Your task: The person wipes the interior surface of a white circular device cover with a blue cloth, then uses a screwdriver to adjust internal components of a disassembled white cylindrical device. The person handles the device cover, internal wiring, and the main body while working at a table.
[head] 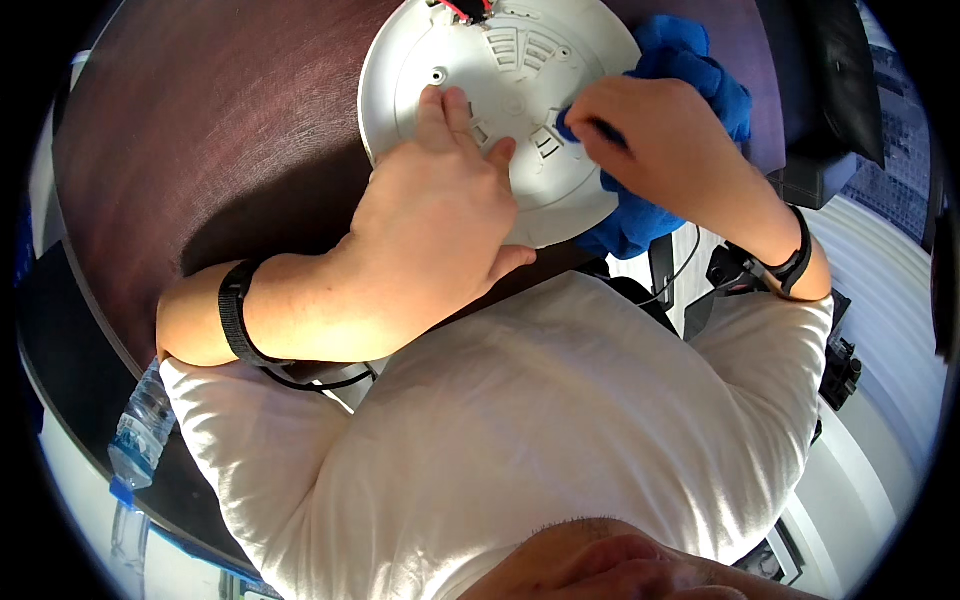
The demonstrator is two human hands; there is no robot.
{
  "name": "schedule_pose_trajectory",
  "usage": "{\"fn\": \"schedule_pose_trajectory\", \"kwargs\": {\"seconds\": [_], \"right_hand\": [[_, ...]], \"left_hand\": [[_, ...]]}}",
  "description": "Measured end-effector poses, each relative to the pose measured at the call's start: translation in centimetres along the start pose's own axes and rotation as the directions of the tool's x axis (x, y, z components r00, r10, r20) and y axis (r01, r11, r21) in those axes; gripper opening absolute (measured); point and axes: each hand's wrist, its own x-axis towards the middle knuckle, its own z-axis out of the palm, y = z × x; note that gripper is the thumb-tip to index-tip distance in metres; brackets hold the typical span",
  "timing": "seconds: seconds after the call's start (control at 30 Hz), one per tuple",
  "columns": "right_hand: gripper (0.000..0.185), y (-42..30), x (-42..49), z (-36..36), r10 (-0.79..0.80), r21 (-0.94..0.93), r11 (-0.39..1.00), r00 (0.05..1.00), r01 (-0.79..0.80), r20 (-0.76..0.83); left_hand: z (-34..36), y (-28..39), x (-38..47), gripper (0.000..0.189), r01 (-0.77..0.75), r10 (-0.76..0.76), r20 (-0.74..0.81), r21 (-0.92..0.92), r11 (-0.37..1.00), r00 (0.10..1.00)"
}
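Observation:
A round white plastic housing [517, 97] with vent slots, small posts and red and black wires [469, 9] at its top lies before me on the dark red-brown table. Spread over its lower left part, my left hand [442, 202] rests with fingertips on the inner face. My right hand [645, 127] is closed on part of a blue cloth [675, 45], a tuft of which touches the housing near a slotted clip. The rest of the cloth bunches beyond and below the housing's right edge.
A leather-look table surface [247, 90] extends to the left. A plastic water bottle [142, 427] with a blue cap lies at the lower left. Black upholstered furniture [832, 82] stands at the upper right. A thin cable [679, 274] and black equipment [844, 375] are by my right arm.

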Motion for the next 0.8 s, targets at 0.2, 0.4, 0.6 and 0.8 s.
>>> {"fn": "schedule_pose_trajectory", "kwargs": {"seconds": [0.2, 0.4, 0.6, 0.8], "right_hand": [[0.012, -2.0, 0.5, 1.5, 0.031, -0.081, 0.996, 0.997, -0.037, -0.077], [0.016, -4.0, -0.2, 0.4, 0.163, -0.299, 0.95, 0.959, -0.089, 0.232], [0.027, -2.7, -1.3, -0.1, -0.007, -0.278, 0.96, 1.0, 0.011, 0.013], [0.029, -2.1, -0.8, -0.1, -0.002, -0.075, 0.997, 1.0, 0.0, -0.023]], "left_hand": [[0.8, 0.0, 0.1, 0.072, -0.018, 0.024, -0.064, 0.083, 0.996, 0.998], [0.6, -0.1, 0.0, 0.072, -0.022, 0.028, -0.057, 0.09, 0.996, 0.998], [0.3, -0.1, 0.1, 0.072, -0.032, 0.037, -0.061, 0.08, 0.996, 0.997], [0.1, 0.0, 0.1, 0.072, -0.043, 0.046, -0.027, 0.098, 0.994, 0.999]]}}
